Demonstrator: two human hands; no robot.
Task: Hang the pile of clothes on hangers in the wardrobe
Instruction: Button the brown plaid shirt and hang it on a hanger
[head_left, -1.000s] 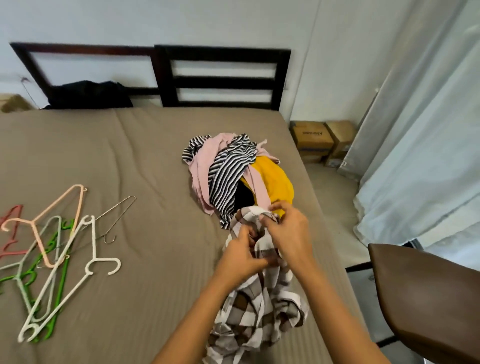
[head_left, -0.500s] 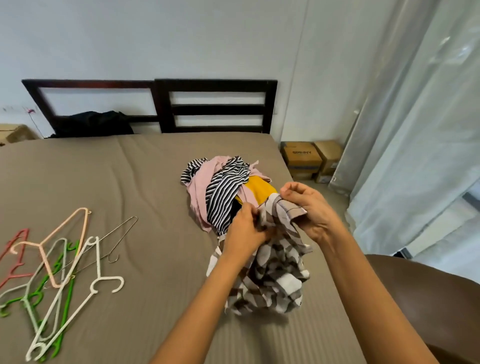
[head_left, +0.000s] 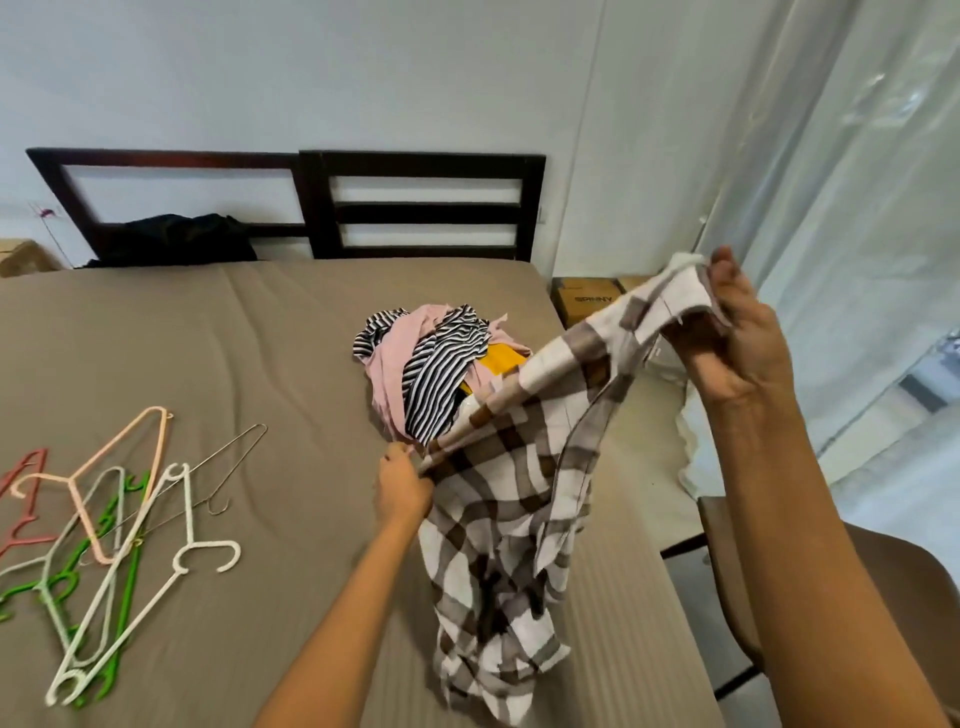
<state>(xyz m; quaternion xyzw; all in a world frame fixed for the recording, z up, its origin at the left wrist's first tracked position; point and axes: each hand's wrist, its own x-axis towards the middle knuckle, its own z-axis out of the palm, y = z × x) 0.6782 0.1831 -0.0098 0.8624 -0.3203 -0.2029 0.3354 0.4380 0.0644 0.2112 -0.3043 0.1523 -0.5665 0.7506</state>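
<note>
Checked shirt (head_left: 519, 467), bunched a moment ago, now spread and lifted clear of the pile (head_left: 436, 364): right hand (head_left: 737, 343) grips its raised edge, left hand (head_left: 402, 491) pinches the lower; hangers (head_left: 111, 519), left of that hand, likely needed next

Bright, even daylight through the sheer curtain (head_left: 857, 218) on the right; soft, faint shadows. Wide-angle bending at the edges. Slight motion blur on the right hand (head_left: 737, 343).
</note>
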